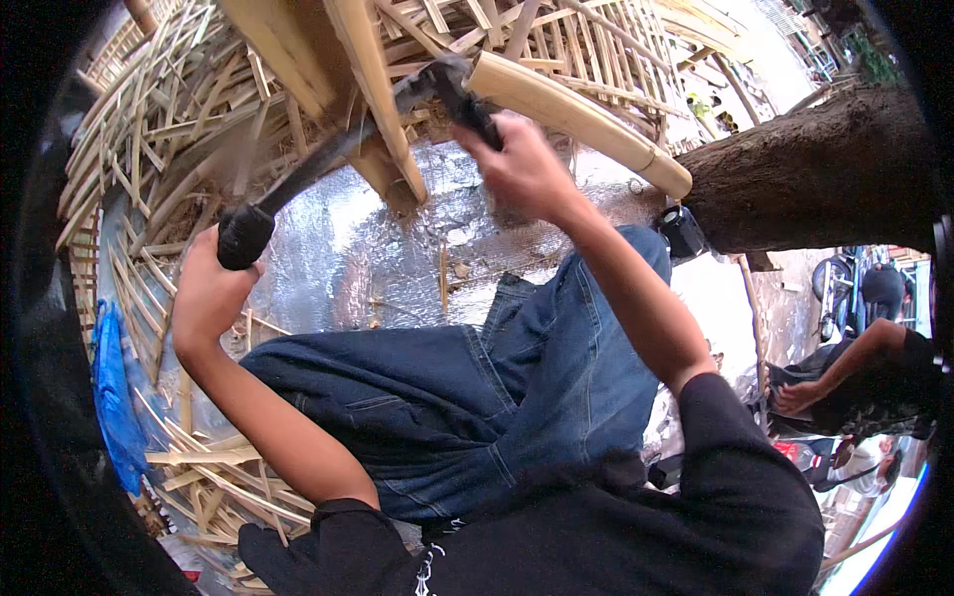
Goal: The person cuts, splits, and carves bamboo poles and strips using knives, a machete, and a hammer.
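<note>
My left hand (pixel 211 298) is closed round the black wrapped handle of a drawknife (pixel 310 171), a dark two-handled blade. My right hand (pixel 525 171), slightly blurred, grips a black handle at the opposite end. Between my hands, the tool's middle is partly hidden where it meets a pale bamboo strip (pixel 366 70) coming down from the top. Beside that strip, to the left, is a wider bamboo piece (pixel 273 50). Just right of my right hand, a split bamboo length (pixel 581 121) slants down to the right.
Many thin bamboo slats (pixel 159 129) lie heaped at far left and along the back. Under my bent legs (pixel 437 397) is a shiny silver sheet (pixel 338 238). A thick log (pixel 815 174) reaches in from the right. Another person (pixel 855 382) sits at the right; blue cloth (pixel 119 397) hangs at left.
</note>
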